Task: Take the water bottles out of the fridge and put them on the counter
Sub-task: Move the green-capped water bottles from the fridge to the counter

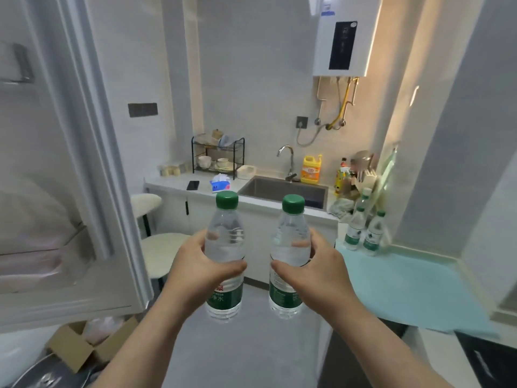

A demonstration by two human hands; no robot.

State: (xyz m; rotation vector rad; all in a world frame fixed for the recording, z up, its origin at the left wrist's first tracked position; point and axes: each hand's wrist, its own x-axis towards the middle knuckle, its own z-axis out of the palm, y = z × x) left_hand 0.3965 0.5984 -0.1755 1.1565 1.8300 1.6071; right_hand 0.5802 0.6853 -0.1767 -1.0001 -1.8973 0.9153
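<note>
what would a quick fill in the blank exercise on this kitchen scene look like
1. The left hand holds the left bottle and the right hand the right bottle; both caps are ___.
2. The blue mat carries ___ standing bottles.
3. The fridge door is ___.
Missing words: green; three; open.

Five water bottles (223,256), two hands (207,266), two stools (165,247)

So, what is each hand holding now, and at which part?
The left hand grips one green-capped water bottle around its middle, just above the label; the right hand grips a second water bottle the same way.
</note>
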